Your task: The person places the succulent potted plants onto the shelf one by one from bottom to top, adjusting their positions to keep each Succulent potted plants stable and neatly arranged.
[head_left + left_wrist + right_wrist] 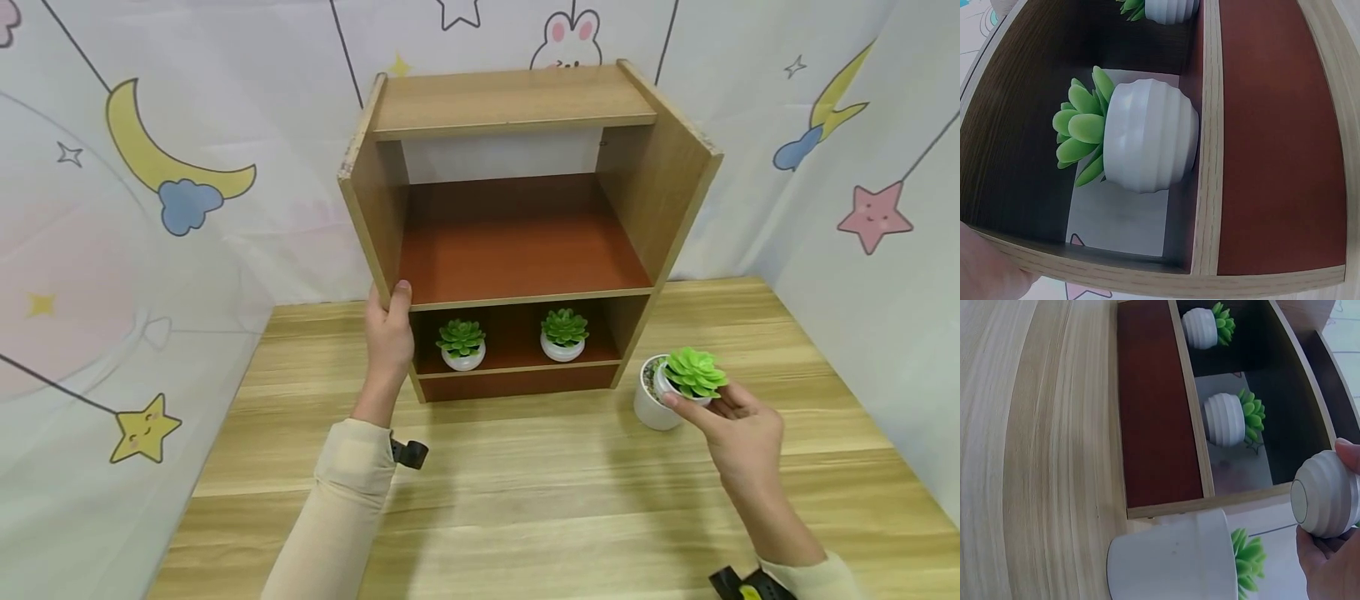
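Note:
My left hand (pixel 391 340) grips the front edge of the left side panel of a wooden shelf unit (pixel 517 100), thumb on the inner side. My right hand (pixel 744 435) holds a small potted succulent (pixel 693 373) by its white ribbed pot, raised off the table to the right of the unit. In the right wrist view that pot (pixel 1324 494) shows its round base between thumb and fingers. Two similar potted succulents, one on the left (pixel 462 344) and one on the right (pixel 564 335), stand upright in the low bottom compartment.
A larger white planter (pixel 652 407) with greenery stands on the wood-grain table (pixel 525 492) beside the unit's right front corner, partly hidden by the held plant. A printed white curtain (pixel 285 100) hangs behind and on both sides.

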The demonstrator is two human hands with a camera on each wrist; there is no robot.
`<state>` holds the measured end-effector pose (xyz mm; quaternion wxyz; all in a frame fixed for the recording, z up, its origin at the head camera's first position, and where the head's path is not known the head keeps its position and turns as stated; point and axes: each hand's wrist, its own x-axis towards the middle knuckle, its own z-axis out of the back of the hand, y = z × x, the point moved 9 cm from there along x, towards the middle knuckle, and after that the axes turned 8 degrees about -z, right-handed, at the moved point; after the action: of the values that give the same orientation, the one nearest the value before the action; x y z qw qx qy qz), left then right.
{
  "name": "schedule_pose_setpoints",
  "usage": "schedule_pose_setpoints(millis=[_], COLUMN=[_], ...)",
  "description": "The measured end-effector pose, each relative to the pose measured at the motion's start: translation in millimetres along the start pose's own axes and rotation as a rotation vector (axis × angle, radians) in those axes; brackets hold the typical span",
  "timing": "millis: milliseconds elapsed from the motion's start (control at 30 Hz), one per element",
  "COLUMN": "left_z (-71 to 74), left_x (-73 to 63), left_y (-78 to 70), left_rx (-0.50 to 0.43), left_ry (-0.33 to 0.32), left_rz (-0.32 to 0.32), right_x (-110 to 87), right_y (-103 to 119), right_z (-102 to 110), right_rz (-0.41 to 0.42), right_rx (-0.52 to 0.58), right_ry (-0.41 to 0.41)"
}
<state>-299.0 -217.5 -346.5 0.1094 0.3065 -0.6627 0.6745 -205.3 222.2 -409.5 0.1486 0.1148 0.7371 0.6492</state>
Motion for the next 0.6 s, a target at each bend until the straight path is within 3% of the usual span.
schedule_pose_setpoints(millis=[600], left_z=[-0.6], left_x=[-0.8], left_y=[-0.5], left_rx=[0.013], left_ry=[-0.016], left_rz=[-0.001], right_x=[-3.3], right_y=[8], right_z=[-32], right_rz=[0.091], right_rx=[0.008], right_ry=[0.053])
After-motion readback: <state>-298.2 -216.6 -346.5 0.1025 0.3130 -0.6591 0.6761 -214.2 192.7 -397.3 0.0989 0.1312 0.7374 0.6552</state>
